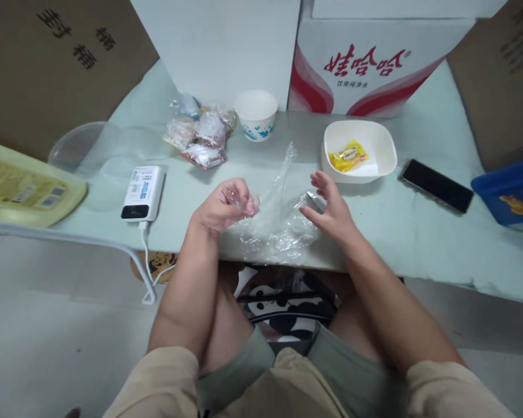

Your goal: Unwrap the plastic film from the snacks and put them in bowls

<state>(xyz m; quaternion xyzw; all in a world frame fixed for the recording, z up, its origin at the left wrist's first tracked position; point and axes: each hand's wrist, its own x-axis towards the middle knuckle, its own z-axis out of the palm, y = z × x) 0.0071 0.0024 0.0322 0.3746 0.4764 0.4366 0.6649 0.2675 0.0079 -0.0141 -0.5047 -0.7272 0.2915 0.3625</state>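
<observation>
My left hand [229,204] is closed, its fingers pinching the edge of a clear plastic bag [283,223]. The crumpled bag spreads over the front of the table, with one thin peak standing up. On the bag's other side is my right hand [329,208], thumb and fingers apart. A small grey, shiny thing [316,201] shows between that thumb and the fingers; I cannot tell its kind or whether it touches the hand. Beyond my right hand, a white square bowl [381,154] holds a yellow wrapped packet [348,157].
Several wrapped packets [203,133] lie heaped beside a paper cup [257,116]. A white power bank [143,191] with a cable is at left, near a yellow bottle [30,186] and clear lids [81,148]. A phone [438,184] and blue packet [508,191] lie right. Boxes [375,69] stand behind.
</observation>
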